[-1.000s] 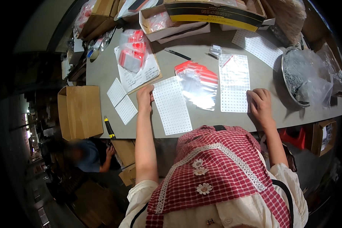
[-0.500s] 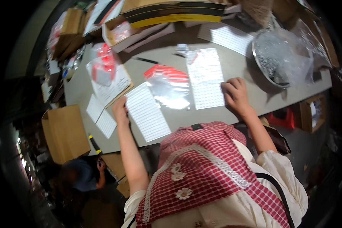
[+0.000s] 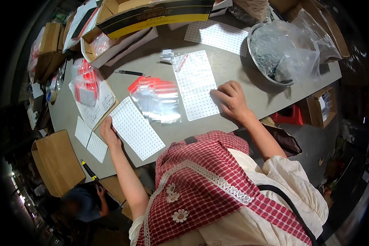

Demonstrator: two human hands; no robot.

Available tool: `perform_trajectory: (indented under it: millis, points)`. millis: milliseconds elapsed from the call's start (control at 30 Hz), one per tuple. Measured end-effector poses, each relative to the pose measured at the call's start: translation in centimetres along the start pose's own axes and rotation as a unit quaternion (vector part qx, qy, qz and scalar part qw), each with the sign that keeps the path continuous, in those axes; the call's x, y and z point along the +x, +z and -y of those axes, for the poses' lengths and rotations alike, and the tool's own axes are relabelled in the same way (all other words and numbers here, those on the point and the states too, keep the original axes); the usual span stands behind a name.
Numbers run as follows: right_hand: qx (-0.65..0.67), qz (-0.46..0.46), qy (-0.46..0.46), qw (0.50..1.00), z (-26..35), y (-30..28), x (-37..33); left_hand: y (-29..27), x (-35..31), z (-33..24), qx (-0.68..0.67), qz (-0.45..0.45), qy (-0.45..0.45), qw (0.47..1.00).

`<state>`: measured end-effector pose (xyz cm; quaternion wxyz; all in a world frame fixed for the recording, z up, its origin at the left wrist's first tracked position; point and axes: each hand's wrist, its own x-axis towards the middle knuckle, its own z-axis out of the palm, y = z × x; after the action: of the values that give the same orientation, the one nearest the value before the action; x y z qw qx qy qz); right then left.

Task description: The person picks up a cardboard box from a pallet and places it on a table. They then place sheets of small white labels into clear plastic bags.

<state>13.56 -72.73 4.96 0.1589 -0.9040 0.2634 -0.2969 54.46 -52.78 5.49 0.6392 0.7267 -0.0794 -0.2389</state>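
My left hand is at the left edge of a white sheet of small round stickers, its curled fingers on the sheet's border. My right hand rests with bent fingers at the right edge of a second sticker sheet. The index fingertip reaches that sheet; whatever the fingers may hold is hidden. Between the two sheets lies a fanned pile of clear zip bags with red tops. A thin red-and-clear strip lies on the upper part of the right sheet.
A metal bowl with plastic-wrapped small metal parts stands at the right. Behind are a black pen, a small clear packet and open boxes. More bags lie on a clipboard. Another person is below left.
The whole view has shifted, moving the table and things on it leftward in the picture. Both hands stay beside the same sheets, with little movement of their own.
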Motion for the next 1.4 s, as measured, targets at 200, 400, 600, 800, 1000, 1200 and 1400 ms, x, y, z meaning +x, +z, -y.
perform_trajectory:
  millis: [200, 400, 600, 800, 1000, 1200, 1400]
  points:
    - [-0.025, 0.007, -0.033, 0.999, 0.7, 0.3, 0.2, 0.2, 0.1, 0.1, -0.003, -0.003, 0.006, 1.0]
    - [-0.036, 0.04, -0.018, 0.998, 0.9, 0.5, 0.4, -1.3, 1.1, 1.6, -0.025, 0.021, -0.023, 0.999]
    - [-0.04, 0.043, -0.013, 0.998, 1.5, 0.5, 0.9, 0.2, -0.1, -0.2, 0.017, -0.001, 0.008, 1.0]
    - [-0.032, 0.057, -0.022, 0.998, 2.2, 1.3, 1.6, 0.1, -0.2, -0.2, 0.028, -0.008, 0.011, 1.0]
    - [-0.032, 0.071, -0.025, 0.997, 2.8, 1.4, 2.6, 0.0, 0.0, 0.2, 0.021, -0.008, 0.011, 1.0]
    - [-0.032, 0.07, -0.043, 0.996, 3.7, 1.0, 3.7, -0.7, 0.3, 0.8, 0.026, 0.013, 0.023, 0.999]
    - [-0.032, 0.078, -0.046, 0.995, 4.0, 1.4, 4.1, -0.6, 0.1, 0.6, 0.034, 0.017, 0.026, 0.999]
